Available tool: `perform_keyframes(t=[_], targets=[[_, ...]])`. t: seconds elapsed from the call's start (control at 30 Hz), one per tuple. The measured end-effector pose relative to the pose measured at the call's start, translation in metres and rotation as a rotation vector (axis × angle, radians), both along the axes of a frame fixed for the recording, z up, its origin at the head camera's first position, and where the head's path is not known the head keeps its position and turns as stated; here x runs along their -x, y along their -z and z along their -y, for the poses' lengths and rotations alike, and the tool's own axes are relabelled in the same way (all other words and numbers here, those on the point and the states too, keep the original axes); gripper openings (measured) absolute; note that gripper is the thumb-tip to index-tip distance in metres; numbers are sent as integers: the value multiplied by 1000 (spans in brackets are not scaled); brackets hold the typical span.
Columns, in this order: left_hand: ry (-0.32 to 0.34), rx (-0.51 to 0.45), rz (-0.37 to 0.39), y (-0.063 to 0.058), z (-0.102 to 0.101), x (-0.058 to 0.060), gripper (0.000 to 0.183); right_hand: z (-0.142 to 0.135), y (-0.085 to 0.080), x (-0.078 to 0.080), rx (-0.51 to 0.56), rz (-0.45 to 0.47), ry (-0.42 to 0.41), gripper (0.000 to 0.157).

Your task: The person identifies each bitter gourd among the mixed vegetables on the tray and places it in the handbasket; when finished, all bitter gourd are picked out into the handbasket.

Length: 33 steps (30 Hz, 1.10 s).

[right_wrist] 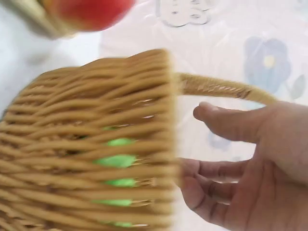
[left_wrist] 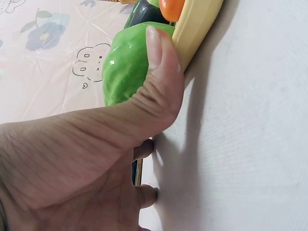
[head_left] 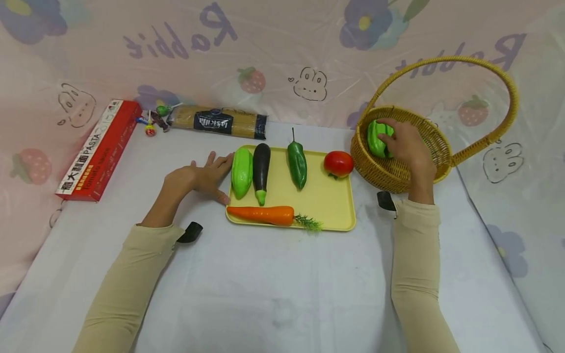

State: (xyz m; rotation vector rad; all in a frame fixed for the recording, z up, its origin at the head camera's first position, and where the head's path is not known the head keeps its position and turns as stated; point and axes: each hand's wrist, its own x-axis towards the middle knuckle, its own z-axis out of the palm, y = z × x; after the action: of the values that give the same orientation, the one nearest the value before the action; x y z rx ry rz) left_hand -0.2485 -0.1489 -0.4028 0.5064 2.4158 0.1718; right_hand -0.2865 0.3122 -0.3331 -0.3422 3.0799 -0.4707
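In the head view, my left hand [head_left: 202,177] rests with spread fingers at the left edge of a yellow tray [head_left: 328,208]. Its thumb lies against the tray rim, beside a ribbed light-green vegetable [head_left: 241,175]. An eggplant [head_left: 261,169], a green chili pepper [head_left: 297,165], a tomato [head_left: 338,163] and a carrot [head_left: 265,214] also lie on the tray. My right hand [head_left: 407,143] is above the wicker basket [head_left: 375,175], fingers loosely bent. Inside the basket sits a lobed green vegetable [head_left: 376,139]; the right wrist view shows the fingers above the rim, apart from it.
The basket's tall handle [head_left: 512,105] arches to the right. At the back lie a pasta pack [head_left: 214,121] and several wrapped candies [head_left: 156,117]. A red pasta box [head_left: 99,149] stands at the left. A printed cloth [head_left: 282,54] hangs behind.
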Motion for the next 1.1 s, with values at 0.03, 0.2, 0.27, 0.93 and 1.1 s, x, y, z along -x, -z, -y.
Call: perform_keyframes(t=[0.03, 0.2, 0.27, 0.93, 1.1], targets=[[0, 2, -1, 0, 0, 0, 124, 2, -3, -2, 9, -9, -4, 43], [-6, 7, -2, 3, 0, 0, 124, 15, -21, -16, 58, -53, -44, 41], [-7, 1, -3, 3, -2, 1, 124, 24, -30, -24, 93, -66, -77, 41], [74, 42, -59, -6, -7, 0, 127, 172, -40, -48, 267, -69, -529, 38], [59, 39, -53, -7, -8, -1, 125, 200, -30, -52, 304, -30, -603, 43]])
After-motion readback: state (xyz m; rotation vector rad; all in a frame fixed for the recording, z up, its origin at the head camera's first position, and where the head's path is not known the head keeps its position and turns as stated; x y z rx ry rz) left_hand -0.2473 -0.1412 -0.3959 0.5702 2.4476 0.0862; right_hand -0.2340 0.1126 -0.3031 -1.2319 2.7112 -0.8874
